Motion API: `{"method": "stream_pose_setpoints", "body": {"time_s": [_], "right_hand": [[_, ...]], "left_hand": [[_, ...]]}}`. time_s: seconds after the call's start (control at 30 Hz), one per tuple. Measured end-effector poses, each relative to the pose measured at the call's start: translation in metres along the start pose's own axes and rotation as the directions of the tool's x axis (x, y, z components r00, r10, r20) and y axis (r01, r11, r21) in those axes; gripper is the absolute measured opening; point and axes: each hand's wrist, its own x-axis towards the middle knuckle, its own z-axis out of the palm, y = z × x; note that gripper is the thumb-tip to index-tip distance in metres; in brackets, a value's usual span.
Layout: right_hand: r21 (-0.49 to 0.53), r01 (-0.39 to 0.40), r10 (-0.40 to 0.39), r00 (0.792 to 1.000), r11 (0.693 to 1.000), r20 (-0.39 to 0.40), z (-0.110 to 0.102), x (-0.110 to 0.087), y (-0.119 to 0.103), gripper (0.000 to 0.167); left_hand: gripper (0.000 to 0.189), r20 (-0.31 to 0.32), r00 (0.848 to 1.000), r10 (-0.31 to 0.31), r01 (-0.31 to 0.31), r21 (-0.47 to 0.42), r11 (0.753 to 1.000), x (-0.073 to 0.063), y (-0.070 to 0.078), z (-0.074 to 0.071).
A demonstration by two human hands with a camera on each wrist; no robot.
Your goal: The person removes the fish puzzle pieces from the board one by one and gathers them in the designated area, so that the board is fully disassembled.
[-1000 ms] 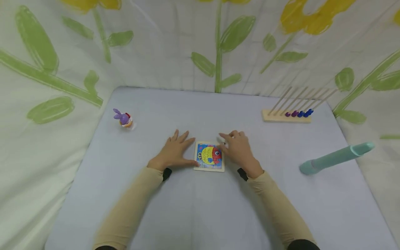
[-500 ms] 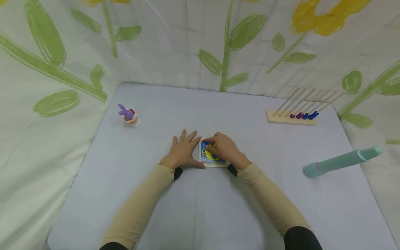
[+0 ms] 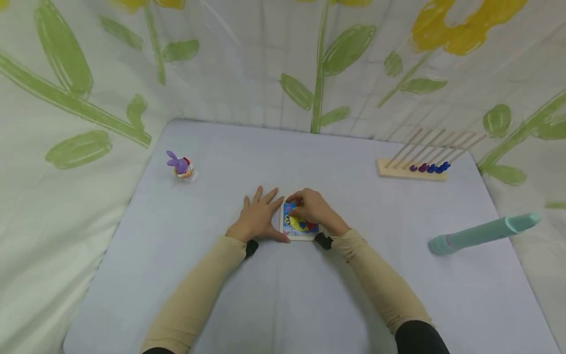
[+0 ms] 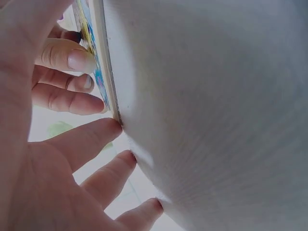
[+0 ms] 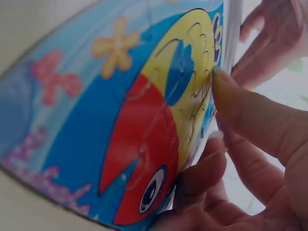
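Observation:
A small square jigsaw puzzle (image 3: 300, 227) with a yellow and red fish lies in its light wooden tray (image 4: 107, 62) at mid-table. My left hand (image 3: 256, 220) lies at its left side, fingers spread and straight. In the left wrist view its index fingertip meets the tray's corner; in the head view the thumb reaches the lower left corner. My right hand (image 3: 315, 206) is over the upper part, fingers bent. In the right wrist view its thumb (image 5: 240, 103) touches the picture by the fish's tail. Whether it pinches a piece is hidden.
A purple rabbit-eared toy (image 3: 180, 165) stands at the far left of the table. Far right is a wooden peg rack (image 3: 411, 169) with blue and purple beads. A pale green pen-shaped object (image 3: 484, 234) stands at the right. A flowered curtain (image 3: 247, 64) hangs behind.
My right hand has come from the puzzle's right edge to over its upper left, and its index finger has bent more. My left hand stays by the left side. The head view has shifted slightly.

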Motion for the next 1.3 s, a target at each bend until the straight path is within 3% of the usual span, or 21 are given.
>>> {"method": "stream_pose_setpoints", "body": {"time_s": [0.4, 0.7, 1.17, 1.3], "right_hand": [[-0.045, 0.056, -0.060, 0.995, 0.997, -0.080, 0.008, -0.006, -0.001, 0.033], [-0.127, 0.085, -0.095, 0.993, 0.988, -0.072, 0.005, -0.002, -0.007, 0.042], [-0.066, 0.073, -0.074, 0.997, 0.995, -0.004, -0.002, 0.000, -0.006, 0.036], [0.063, 0.088, -0.087, 0.996, 0.994, -0.030, -0.008, -0.004, 0.004, 0.034]], "left_hand": [[0.116, -0.001, 1.000, 0.003, -0.003, -0.021, 1.000, -0.004, 0.001, 0.004], [0.118, -0.008, 1.000, -0.007, 0.007, -0.013, 1.000, -0.003, -0.002, 0.003], [0.119, -0.007, 1.000, -0.013, 0.013, -0.029, 1.000, -0.001, -0.001, 0.001], [0.118, -0.008, 1.000, -0.014, 0.014, -0.030, 0.999, -0.002, -0.001, 0.003]]}}
